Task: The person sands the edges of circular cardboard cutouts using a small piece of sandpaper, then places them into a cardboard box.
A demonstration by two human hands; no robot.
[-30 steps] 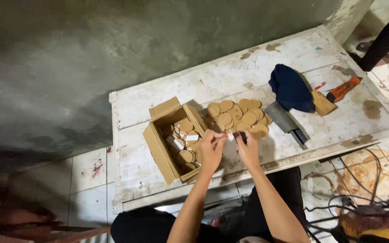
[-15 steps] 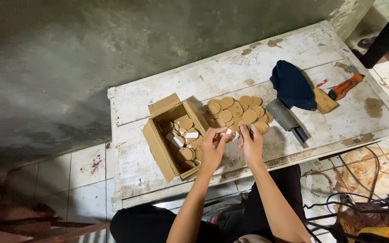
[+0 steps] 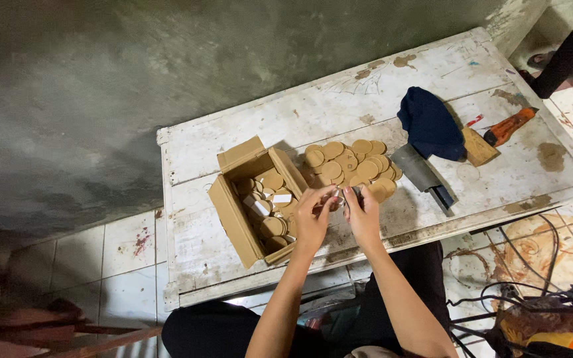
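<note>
Here both hands meet over the front of the white worn table (image 3: 233,132), just right of the open cardboard box (image 3: 230,209). The left hand (image 3: 313,222) and right hand (image 3: 364,219) pinch one small object (image 3: 339,199) between their fingertips; it is too small to tell its kind, but its long axis seems to run left to right, from one hand to the other. Tan round discs (image 3: 349,162) lie in a cluster just beyond the hands, and more fill the box. Farther right lie a dark blue cloth (image 3: 429,122) and an orange-handled tool (image 3: 509,126).
</note>
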